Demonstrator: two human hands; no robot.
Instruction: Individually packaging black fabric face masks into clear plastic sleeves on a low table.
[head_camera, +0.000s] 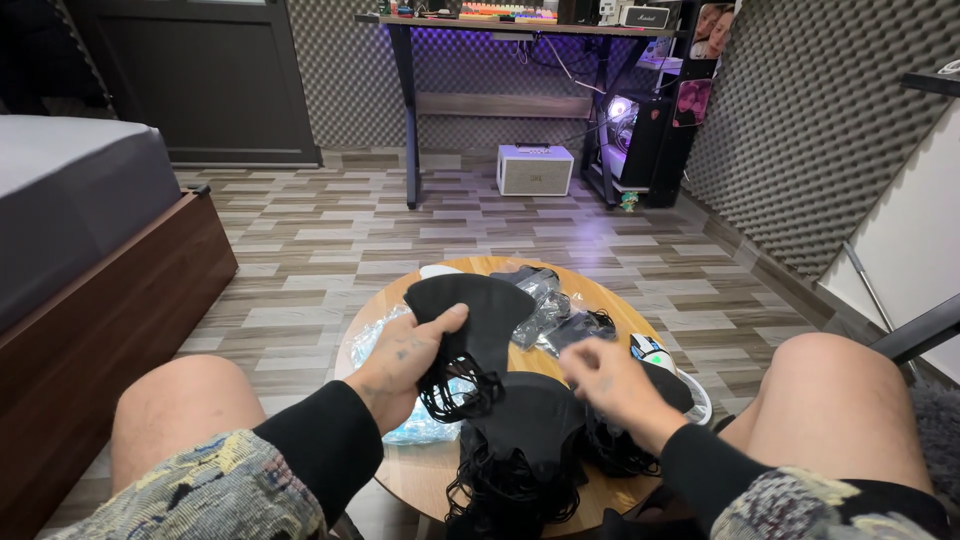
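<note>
My left hand (405, 357) grips a flat black face mask (470, 310) by its edge, thumb on top, with the black ear loops (458, 395) dangling below. My right hand (608, 382) hovers blurred over a pile of black masks (525, 430) on the small round wooden table (440, 470), fingers spread and holding nothing that I can see. More black masks in clear wrappers (548, 305) lie at the table's far side. Both my knees flank the table.
Crumpled clear-blue plastic packaging (372, 340) sits at the table's left, a white bowl-like object (690, 395) at its right. A bed with a wooden frame (110, 300) stands left. A desk (500, 30), a small white speaker box (535, 170) and a lit computer tower (635, 135) are beyond, over striped floor.
</note>
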